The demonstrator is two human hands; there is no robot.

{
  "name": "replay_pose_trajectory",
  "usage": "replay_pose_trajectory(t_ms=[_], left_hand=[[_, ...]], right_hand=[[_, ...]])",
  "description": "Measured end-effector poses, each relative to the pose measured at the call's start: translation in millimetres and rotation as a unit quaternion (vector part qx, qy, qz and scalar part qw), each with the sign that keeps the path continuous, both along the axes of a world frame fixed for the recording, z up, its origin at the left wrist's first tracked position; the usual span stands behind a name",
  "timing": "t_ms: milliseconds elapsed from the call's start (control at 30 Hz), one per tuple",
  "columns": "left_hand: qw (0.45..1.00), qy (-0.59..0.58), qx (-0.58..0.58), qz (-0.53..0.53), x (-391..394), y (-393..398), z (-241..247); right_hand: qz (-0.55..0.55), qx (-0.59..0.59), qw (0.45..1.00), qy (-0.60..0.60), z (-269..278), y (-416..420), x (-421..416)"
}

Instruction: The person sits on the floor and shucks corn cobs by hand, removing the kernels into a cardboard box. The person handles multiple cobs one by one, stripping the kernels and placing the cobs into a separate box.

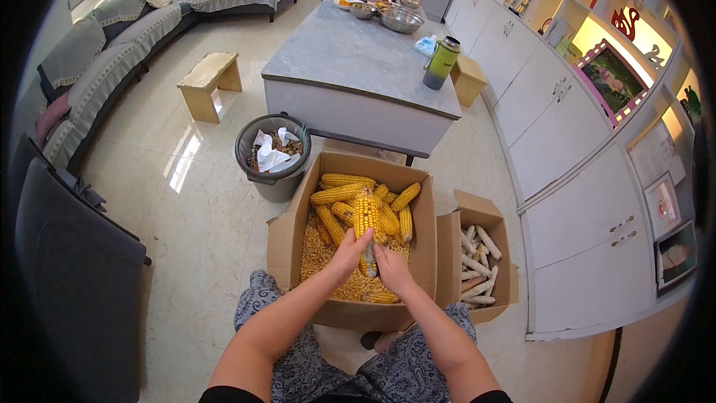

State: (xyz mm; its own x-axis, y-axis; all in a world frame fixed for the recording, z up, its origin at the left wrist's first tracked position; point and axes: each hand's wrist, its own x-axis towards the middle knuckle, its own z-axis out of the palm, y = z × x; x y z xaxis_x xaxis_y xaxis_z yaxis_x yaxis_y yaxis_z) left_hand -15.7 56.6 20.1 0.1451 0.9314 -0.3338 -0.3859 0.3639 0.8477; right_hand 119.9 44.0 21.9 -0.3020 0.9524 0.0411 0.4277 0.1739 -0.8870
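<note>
Both hands hold one yellow ear of dried corn [366, 215] over an open cardboard box [380, 313]. My left hand [349, 252] grips it from the left, with the thumb on the kernels. My right hand [390, 268] is at its lower right side, where part of the cob shows bare of kernels. Inside the box, several whole ears [338, 193] lie at the far side, on and beside loose kernels [319, 260]. One more ear [381, 297] lies near the box's front wall. The fingers' undersides are hidden.
Right of the box stands a smaller carton [447, 257] with several stripped cobs [478, 263]. A grey trash bin [274, 184] stands at the left. Beyond is a grey-topped table [347, 56] with a green bottle [442, 64] and metal bowls [401, 19]. A wooden stool [210, 73] stands further left.
</note>
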Motion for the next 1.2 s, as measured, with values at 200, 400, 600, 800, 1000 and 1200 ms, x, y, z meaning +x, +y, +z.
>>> replay_pose_trajectory(t_ms=[200,400,600,800,1000,1200], left_hand=[[0.998,-0.058,-0.007,0.036,1.8,-1.5,-3.9],[0.992,-0.111,-0.035,0.038,-1.0,2.3,2.0],[0.991,0.133,0.018,0.008,8.7,-2.7,-14.0],[0.981,-0.058,-0.051,-0.176,-3.0,-14.9,30.9],[0.984,0.037,0.01,-0.174,0.0,-13.4,19.6],[0.985,-0.054,-0.067,-0.147,-8.3,-10.2,28.6]], right_hand=[[-0.034,0.024,0.999,-0.023,-5.1,-2.1,-4.9],[-0.128,0.014,0.992,0.016,-6.9,8.9,-3.1],[-0.15,-0.083,0.985,0.017,4.4,15.8,-5.8],[-0.194,-0.123,0.961,0.154,19.0,23.0,-5.4],[-0.12,-0.106,0.983,0.092,2.7,22.2,-5.4],[-0.046,-0.212,0.952,0.218,10.8,26.6,1.2]])
